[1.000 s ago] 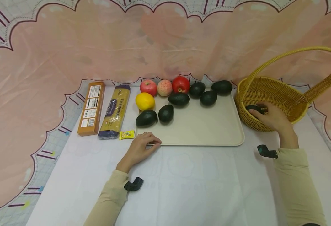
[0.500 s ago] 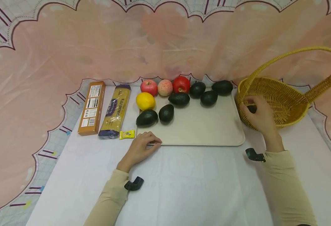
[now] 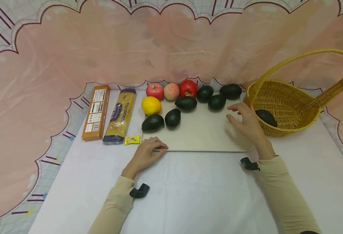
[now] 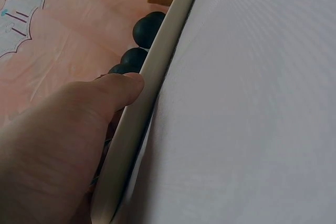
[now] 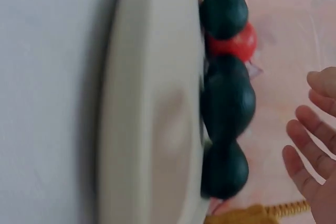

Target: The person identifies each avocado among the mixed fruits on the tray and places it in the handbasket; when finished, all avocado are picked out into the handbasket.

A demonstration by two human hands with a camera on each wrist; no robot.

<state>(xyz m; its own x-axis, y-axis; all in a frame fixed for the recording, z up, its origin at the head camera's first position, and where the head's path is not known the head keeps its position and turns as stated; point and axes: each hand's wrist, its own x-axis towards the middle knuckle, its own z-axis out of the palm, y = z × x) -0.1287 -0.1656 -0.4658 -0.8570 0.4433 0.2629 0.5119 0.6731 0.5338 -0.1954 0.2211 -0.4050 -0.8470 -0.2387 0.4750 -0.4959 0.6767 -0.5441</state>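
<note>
My right hand (image 3: 246,125) hovers over the right end of the cream tray (image 3: 206,136), fingers apart and holding nothing. A dark green avocado (image 3: 266,117) lies in the wicker basket (image 3: 294,110) just right of that hand. My left hand (image 3: 143,155) holds the tray's front rim near its left corner; in the left wrist view the thumb (image 4: 126,88) lies over the rim. Several more avocados (image 3: 217,102) are on the tray, some in the back right and others, such as one avocado (image 3: 152,123), at the left. The right wrist view shows the right hand's spread fingers (image 5: 304,140).
Along the tray's back left are a red apple (image 3: 155,91), a peach (image 3: 171,91), a pomegranate (image 3: 188,88) and a lemon (image 3: 151,105). Left of the tray lie a yellow sachet (image 3: 132,139), a spaghetti pack (image 3: 120,116) and an orange-brown box (image 3: 96,113). The basket's tall handle (image 3: 309,53) arches up.
My right hand has let go of the avocado inside the basket and moved left, out over the tray. My left hand has stayed at the tray's rim.
</note>
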